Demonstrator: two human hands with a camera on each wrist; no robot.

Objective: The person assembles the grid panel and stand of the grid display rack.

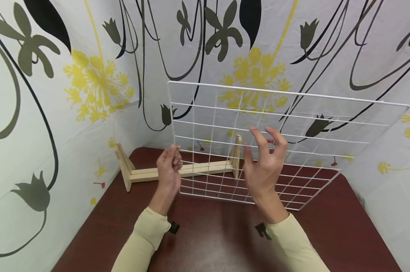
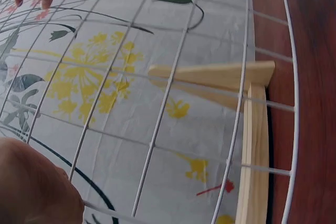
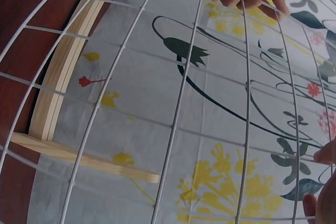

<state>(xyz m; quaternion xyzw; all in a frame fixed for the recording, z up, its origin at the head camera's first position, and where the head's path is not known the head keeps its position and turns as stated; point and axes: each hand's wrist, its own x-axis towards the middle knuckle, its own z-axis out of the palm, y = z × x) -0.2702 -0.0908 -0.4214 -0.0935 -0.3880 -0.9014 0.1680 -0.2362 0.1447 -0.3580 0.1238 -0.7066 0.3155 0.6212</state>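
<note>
Steadying the white wire grid (image 1: 239, 110) matters most to me in the head view. My left hand (image 1: 170, 164) pinches its left edge; my right hand (image 1: 266, 168) is at its middle, fingers bent and spread apart, though I can't tell whether they press the wires. The grid slants between the hands and runs well past the right one. I judge that a firm hold on both sides would stop that long end swinging. Beyond the left hand, the wooden stand (image 1: 187, 170) sits on the desk (image 1: 208, 241), with the patterned sheet (image 1: 293, 75) behind it, so my freer room is on the near side of both hands.

From the left wrist, one end piece of the stand shows through the mesh ahead of the left hand; I'd guide the lower edge clear of it before any turn.

From the right wrist, the right hand's fingertips are just beside the wires and the left hand holds the opposite edge. I'd move both together, slowly, to avoid snagging the stand.
</note>
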